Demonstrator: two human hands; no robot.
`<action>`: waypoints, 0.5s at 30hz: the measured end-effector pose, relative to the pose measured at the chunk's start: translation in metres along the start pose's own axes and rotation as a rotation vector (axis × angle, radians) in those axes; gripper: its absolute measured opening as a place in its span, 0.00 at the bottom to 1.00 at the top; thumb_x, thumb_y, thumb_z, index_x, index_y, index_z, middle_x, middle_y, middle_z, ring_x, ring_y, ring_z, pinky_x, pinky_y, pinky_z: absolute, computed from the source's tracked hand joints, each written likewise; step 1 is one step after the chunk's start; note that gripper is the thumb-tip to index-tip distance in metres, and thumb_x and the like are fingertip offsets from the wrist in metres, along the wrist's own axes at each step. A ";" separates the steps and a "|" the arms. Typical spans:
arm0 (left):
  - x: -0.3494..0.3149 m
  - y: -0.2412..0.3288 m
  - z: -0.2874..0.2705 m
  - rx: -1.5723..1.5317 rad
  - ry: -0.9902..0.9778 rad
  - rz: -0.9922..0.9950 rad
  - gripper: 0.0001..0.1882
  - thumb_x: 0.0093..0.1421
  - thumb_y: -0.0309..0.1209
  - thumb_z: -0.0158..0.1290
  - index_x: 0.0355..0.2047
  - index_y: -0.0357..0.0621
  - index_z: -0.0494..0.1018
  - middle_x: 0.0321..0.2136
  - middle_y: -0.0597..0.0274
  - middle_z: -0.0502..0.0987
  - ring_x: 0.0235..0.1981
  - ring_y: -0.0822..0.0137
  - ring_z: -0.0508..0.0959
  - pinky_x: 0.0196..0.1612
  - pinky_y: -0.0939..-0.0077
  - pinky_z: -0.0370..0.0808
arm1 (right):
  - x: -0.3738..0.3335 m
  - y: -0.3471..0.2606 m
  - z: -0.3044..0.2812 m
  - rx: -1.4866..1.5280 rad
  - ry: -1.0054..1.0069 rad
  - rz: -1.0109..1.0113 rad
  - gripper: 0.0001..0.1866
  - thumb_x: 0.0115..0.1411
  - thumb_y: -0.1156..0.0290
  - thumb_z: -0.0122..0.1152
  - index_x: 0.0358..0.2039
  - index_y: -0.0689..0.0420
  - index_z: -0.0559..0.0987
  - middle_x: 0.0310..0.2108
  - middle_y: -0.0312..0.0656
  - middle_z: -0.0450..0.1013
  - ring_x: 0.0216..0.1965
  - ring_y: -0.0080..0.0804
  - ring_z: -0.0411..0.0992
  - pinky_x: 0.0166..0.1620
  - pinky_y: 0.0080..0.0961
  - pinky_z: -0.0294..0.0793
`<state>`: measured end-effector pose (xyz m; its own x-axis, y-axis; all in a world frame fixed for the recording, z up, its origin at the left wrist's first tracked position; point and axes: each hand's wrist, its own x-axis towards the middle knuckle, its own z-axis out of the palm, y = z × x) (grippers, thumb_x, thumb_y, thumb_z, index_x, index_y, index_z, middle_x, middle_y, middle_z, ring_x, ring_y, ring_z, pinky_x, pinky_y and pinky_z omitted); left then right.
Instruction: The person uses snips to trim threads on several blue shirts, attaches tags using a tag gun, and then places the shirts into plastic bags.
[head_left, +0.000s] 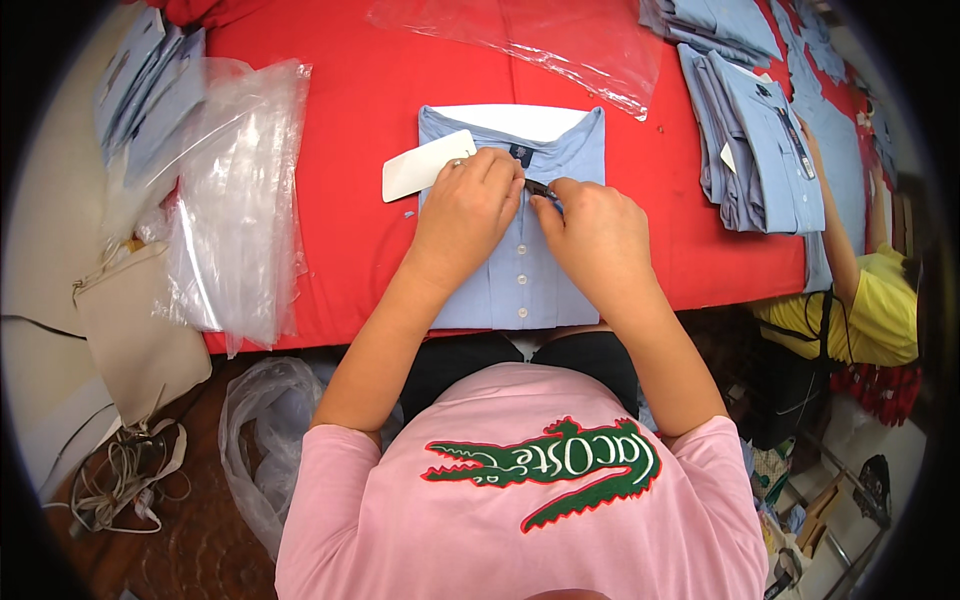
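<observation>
A folded light blue shirt (565,270) with white buttons and a white insert in its collar lies in front of me on the red cloth. My left hand (468,205) is closed at the top of its front, fingertips pinched at the placket below the dark neck label (521,154). A blank white hang tag (425,166) sticks out to the left from beside those fingers. Just right of the placket, my right hand (597,235) is closed on a small dark tool (540,188), whose tip reaches toward the left fingertips. Its exact kind is mostly hidden.
Clear plastic bags (235,215) lie at the left, with folded blue shirts (150,85) beyond them. More folded shirts (750,140) are stacked at the right, near a person in a yellow top (880,310). Another clear bag (560,40) lies at the far side.
</observation>
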<state>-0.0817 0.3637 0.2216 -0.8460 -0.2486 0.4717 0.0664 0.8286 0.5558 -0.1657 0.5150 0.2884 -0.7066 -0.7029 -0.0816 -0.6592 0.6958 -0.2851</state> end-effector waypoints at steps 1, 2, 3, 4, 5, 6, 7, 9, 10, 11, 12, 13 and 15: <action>0.000 0.000 -0.001 -0.002 0.010 0.005 0.06 0.62 0.23 0.64 0.38 0.40 0.78 0.38 0.59 0.81 0.36 0.56 0.81 0.44 0.62 0.76 | 0.000 0.000 0.000 -0.002 -0.005 0.004 0.16 0.66 0.58 0.67 0.32 0.60 0.85 0.25 0.49 0.82 0.30 0.50 0.83 0.34 0.43 0.82; 0.000 0.001 -0.003 -0.010 0.002 -0.014 0.05 0.63 0.23 0.63 0.38 0.39 0.78 0.37 0.60 0.81 0.36 0.56 0.81 0.44 0.62 0.76 | 0.000 0.001 0.000 0.019 0.006 0.009 0.16 0.67 0.58 0.67 0.32 0.59 0.85 0.27 0.49 0.82 0.31 0.50 0.83 0.35 0.44 0.82; 0.002 0.002 -0.007 -0.016 -0.007 -0.033 0.05 0.64 0.24 0.63 0.38 0.39 0.78 0.37 0.60 0.81 0.36 0.57 0.81 0.44 0.62 0.76 | -0.001 0.004 0.000 0.042 0.017 0.014 0.17 0.67 0.57 0.67 0.33 0.59 0.85 0.28 0.49 0.83 0.32 0.51 0.83 0.36 0.45 0.82; 0.003 0.004 -0.012 -0.022 -0.014 -0.053 0.04 0.65 0.24 0.62 0.38 0.38 0.78 0.37 0.60 0.81 0.36 0.58 0.81 0.44 0.63 0.76 | -0.001 0.008 -0.001 0.065 0.028 0.018 0.17 0.67 0.56 0.67 0.34 0.59 0.86 0.29 0.50 0.83 0.33 0.52 0.83 0.37 0.45 0.82; 0.001 0.006 -0.022 -0.196 -0.061 -0.126 0.04 0.66 0.23 0.61 0.39 0.38 0.78 0.37 0.61 0.81 0.37 0.59 0.81 0.44 0.62 0.76 | -0.002 0.016 -0.002 0.079 0.077 0.048 0.17 0.68 0.56 0.67 0.36 0.59 0.86 0.30 0.51 0.83 0.34 0.53 0.83 0.38 0.46 0.82; 0.005 0.016 -0.047 -0.370 -0.110 -0.197 0.03 0.67 0.23 0.61 0.40 0.38 0.79 0.38 0.62 0.81 0.38 0.60 0.82 0.45 0.62 0.77 | -0.002 0.030 -0.004 0.095 0.128 0.081 0.18 0.68 0.55 0.67 0.38 0.59 0.86 0.31 0.52 0.83 0.35 0.54 0.83 0.39 0.47 0.82; 0.005 0.024 -0.077 -0.548 -0.163 -0.266 0.03 0.68 0.23 0.60 0.41 0.38 0.79 0.38 0.63 0.82 0.38 0.62 0.82 0.46 0.62 0.77 | -0.005 0.044 -0.008 0.109 0.177 0.119 0.19 0.68 0.54 0.67 0.40 0.59 0.87 0.33 0.53 0.84 0.36 0.55 0.83 0.40 0.48 0.81; -0.008 0.007 -0.136 -1.113 -0.395 -0.292 0.09 0.68 0.31 0.61 0.45 0.41 0.81 0.42 0.62 0.83 0.42 0.65 0.83 0.53 0.62 0.76 | -0.008 0.080 -0.016 0.048 0.193 0.282 0.24 0.68 0.50 0.67 0.49 0.59 0.86 0.37 0.54 0.84 0.39 0.57 0.83 0.41 0.50 0.81; -0.014 -0.006 -0.148 -1.284 -0.385 -0.196 0.12 0.68 0.34 0.61 0.48 0.42 0.80 0.45 0.59 0.83 0.45 0.63 0.83 0.56 0.60 0.75 | -0.010 0.108 -0.010 -0.040 0.244 0.265 0.24 0.69 0.49 0.67 0.48 0.60 0.85 0.38 0.54 0.84 0.38 0.57 0.83 0.41 0.50 0.81; -0.020 -0.015 -0.163 -1.436 -0.361 -0.099 0.16 0.67 0.36 0.61 0.52 0.42 0.79 0.48 0.57 0.84 0.48 0.62 0.83 0.59 0.59 0.74 | -0.010 0.126 -0.010 -0.077 0.229 0.279 0.23 0.69 0.50 0.67 0.47 0.60 0.85 0.39 0.54 0.84 0.39 0.57 0.83 0.42 0.49 0.80; -0.023 -0.027 -0.168 -1.607 -0.352 0.018 0.20 0.67 0.38 0.62 0.55 0.42 0.79 0.51 0.55 0.84 0.51 0.61 0.84 0.62 0.57 0.74 | -0.013 0.138 -0.013 -0.133 0.221 0.316 0.22 0.69 0.51 0.68 0.46 0.60 0.85 0.40 0.53 0.83 0.40 0.56 0.82 0.42 0.48 0.80; -0.028 -0.039 -0.168 -1.775 -0.345 0.139 0.24 0.67 0.41 0.62 0.58 0.42 0.78 0.54 0.53 0.84 0.54 0.60 0.84 0.65 0.56 0.73 | -0.016 0.147 -0.013 -0.135 0.248 0.290 0.21 0.68 0.52 0.68 0.46 0.60 0.85 0.41 0.52 0.83 0.42 0.56 0.82 0.43 0.47 0.80; -0.040 -0.055 -0.162 -1.540 -0.162 -0.130 0.29 0.65 0.42 0.64 0.63 0.42 0.77 0.58 0.51 0.83 0.61 0.57 0.81 0.70 0.53 0.71 | -0.019 0.158 -0.013 -0.137 0.305 0.238 0.19 0.67 0.56 0.70 0.46 0.59 0.84 0.43 0.50 0.81 0.44 0.54 0.81 0.45 0.45 0.80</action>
<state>0.0343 0.2465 0.2830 -0.9282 -0.1358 0.3463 0.3647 -0.5158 0.7752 -0.2602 0.6401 0.2577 -0.8736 -0.4587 0.1625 -0.4822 0.8611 -0.1612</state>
